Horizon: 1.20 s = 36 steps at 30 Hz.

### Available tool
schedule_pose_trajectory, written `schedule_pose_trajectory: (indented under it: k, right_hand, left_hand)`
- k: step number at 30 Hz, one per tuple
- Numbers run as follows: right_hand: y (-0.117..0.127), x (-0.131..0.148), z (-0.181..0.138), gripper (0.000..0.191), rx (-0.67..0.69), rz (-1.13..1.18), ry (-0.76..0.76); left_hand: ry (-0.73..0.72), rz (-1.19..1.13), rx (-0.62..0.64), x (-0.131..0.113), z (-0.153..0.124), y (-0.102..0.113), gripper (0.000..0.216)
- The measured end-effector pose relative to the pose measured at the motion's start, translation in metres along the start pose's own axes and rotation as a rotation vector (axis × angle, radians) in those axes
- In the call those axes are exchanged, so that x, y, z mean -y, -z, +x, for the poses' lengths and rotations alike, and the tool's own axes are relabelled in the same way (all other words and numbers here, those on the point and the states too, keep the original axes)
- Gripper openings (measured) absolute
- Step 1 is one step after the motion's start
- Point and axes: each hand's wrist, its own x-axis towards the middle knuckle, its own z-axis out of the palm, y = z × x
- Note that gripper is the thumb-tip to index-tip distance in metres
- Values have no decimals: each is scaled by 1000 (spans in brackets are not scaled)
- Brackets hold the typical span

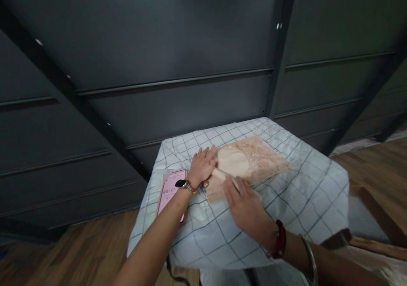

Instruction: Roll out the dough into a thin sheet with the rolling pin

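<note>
A flat round of pale dough point(232, 161) lies on a light wooden board point(254, 163) on a small table covered with a checked cloth point(311, 192). A wooden rolling pin point(226, 176) lies across the near edge of the dough. My left hand point(202, 165) rests on its left end, fingers stretched flat. My right hand point(243, 201) presses on its right end, fingers extended flat over it.
A pink phone point(171, 191) with a timer on its screen lies on the cloth left of the board. Dark metal wall panels point(190, 65) stand right behind the table. Wooden floor point(79, 248) shows on both sides; a wooden piece point(378, 216) lies at right.
</note>
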Motion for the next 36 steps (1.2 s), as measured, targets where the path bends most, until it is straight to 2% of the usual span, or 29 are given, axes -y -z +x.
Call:
schedule_pose_trajectory:
  k: [6,9,13,15,18,20,22,27,29,34,36]
  right_hand:
    - [0,14,-9,39,-96,-6,29]
    - [12,4,-4,37,-22,56,14]
    - [34,-27,8,38,154,138,7]
    - [41,-51,15,43,145,184,49]
    - [42,-96,29,47,102,238,137]
    - [35,-126,39,46,99,306,210]
    - [23,-151,45,42,101,390,274]
    - [-13,-181,52,40,199,588,353]
    - [-25,-186,56,38,232,622,331]
    - [-58,-196,82,42,188,555,194]
    - [-72,-199,94,42,233,520,145]
  left_hand:
    - [-24,20,-47,8,-24,-2,57]
    - [-38,55,-68,9,-28,-5,56]
    - [3,71,-62,7,-26,-2,56]
    - [-1,78,-78,4,-22,6,56]
    - [-105,118,-133,-3,-11,19,56]
    - [-171,148,-165,-7,1,24,57]
    - [-201,154,-141,-10,14,23,58]
    - [-179,46,79,-13,38,2,61]
    - [-118,-17,136,-13,41,-3,62]
    - [38,-117,202,-15,45,0,66]
    - [95,-115,223,-16,46,0,66]
